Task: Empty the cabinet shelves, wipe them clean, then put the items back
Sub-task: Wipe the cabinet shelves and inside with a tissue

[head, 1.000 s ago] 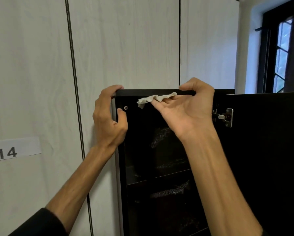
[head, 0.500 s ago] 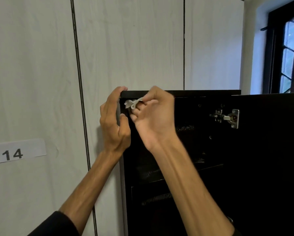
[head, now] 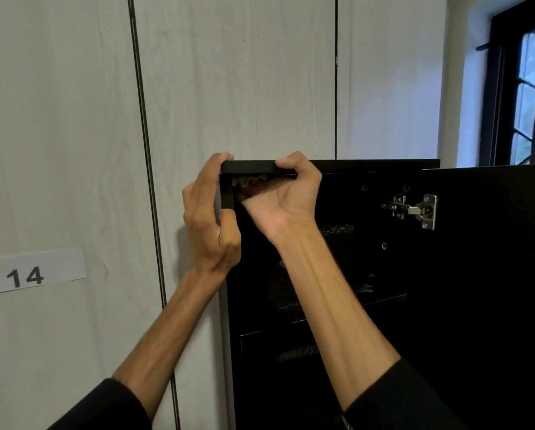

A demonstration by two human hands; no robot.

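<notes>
— So, closest to you, what are the hands doing?
— Both sleeves reach up from six o'clock. The left hand (head: pixel 209 217) is curled round the top left corner of the black cabinet (head: pixel 247 166), fingers hooked over the top edge, thumb on the front frame.
— And the other?
— The right hand (head: pixel 286 195) sits just beside it at three o'clock, thumb over the top edge, fingers tucked inside and pinching a pale cloth (head: pixel 249 181) against the underside of the top panel.
— Further in?
— Dark shelves (head: pixel 381 297) below; what lies on them is too dim to tell. A metal hinge (head: pixel 415 211) holds the open door (head: pixel 492 274) at three o'clock.
— Behind that?
— Pale wood panels (head: pixel 238 76), a label (head: pixel 32 271) reading "S 14" at nine o'clock, a window (head: pixel 523 85) at two.
</notes>
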